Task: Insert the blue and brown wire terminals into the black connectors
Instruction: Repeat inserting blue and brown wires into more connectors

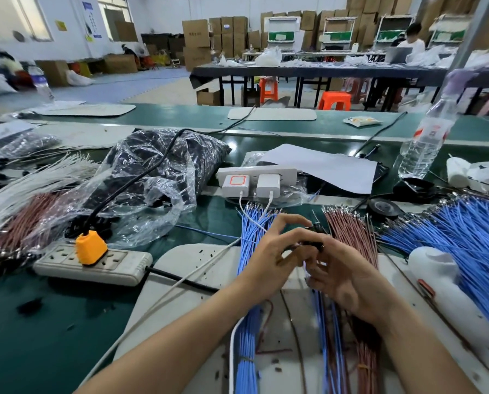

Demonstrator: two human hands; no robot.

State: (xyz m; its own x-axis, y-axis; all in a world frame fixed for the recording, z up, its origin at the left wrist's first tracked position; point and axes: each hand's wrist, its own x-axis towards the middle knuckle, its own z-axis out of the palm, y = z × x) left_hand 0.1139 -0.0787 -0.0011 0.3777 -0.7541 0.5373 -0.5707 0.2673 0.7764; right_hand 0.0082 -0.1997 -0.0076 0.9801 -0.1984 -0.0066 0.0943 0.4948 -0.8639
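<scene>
**Mid-insertion: connector in hand, terminal going in**

Landmark = white mat point(198, 265) on the bench point(53, 322).

- Bag point(158, 166) of dark parts, probably connector stock: beyond the mat's far-left corner.
- Loose blue fan point(470, 240): off the mat's right edge.
- Blue bundle point(252, 231): runs down the middle of the mat, terminals past its far edge.
- Brown bundle point(351, 231): on the mat just right of the blue one, terminals also at the far edge.
- Power strip point(95, 263): just left of the mat.
- Left hand point(269, 251): above mat centre, fingers curled, thumb and fingertips clamped on the connector point(318, 228).
- Right hand point(348, 277): right of centre, touching the left. Fingers are curled in tight and seem to pinch a wire point(305, 265) just under the connector. That part is blurred, so not certain.
- The connector is off the mat surface, held between both hands between the two bundles.

Step, my read: seating one terminal in the housing. I can't tell how many cavities are filled.

Next move needs:
- terminal lined up square with its cavity, right way round
- a straight push until it locks
- a light tug to check
- then the other colour picked from its bundle

Risk: bent terminal if pushed crooked.
</scene>
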